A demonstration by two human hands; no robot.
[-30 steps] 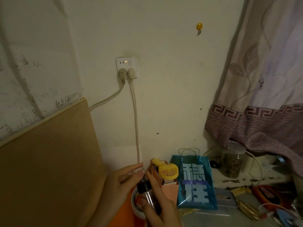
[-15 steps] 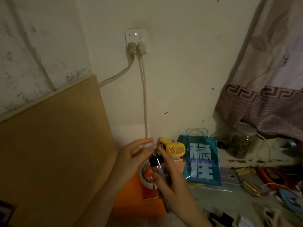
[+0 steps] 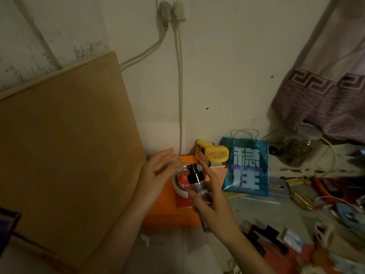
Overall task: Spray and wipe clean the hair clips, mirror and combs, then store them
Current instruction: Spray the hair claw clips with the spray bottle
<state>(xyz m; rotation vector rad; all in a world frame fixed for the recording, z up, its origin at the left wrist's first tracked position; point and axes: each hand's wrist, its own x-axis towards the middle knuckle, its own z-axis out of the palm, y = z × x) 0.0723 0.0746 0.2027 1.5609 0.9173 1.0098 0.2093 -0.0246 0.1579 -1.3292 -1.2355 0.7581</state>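
Tan board (image 3: 65, 147) leaning against the wall at left, filling most of that side. Patterned curtain (image 3: 324, 91) hanging at far right, its hem draped over a clear jar (image 3: 300, 147) on a ledge. Two white cables (image 3: 178, 80) dropping from plugs at the top of the wall down to the surface (image 3: 254, 210). Orange box (image 3: 167, 212) against the wall, with a white ring (image 3: 178, 189) and a red packet on top. Blue bag (image 3: 245, 168) with white characters standing just right of it, a yellow fan (image 3: 215, 154) between bag and cable. Cluttered near-right corner, blurred: a black hair clip (image 3: 264, 239) beside small cards and cords.

Right hand (image 3: 212, 202) wrapped around a clear spray bottle (image 3: 197, 184), held upright above the orange box, black pump head bare at the top. Left hand (image 3: 156, 173) just left of the bottle, thumb and fingertips pinching a small transparent cap (image 3: 173, 161), held clear of the nozzle.
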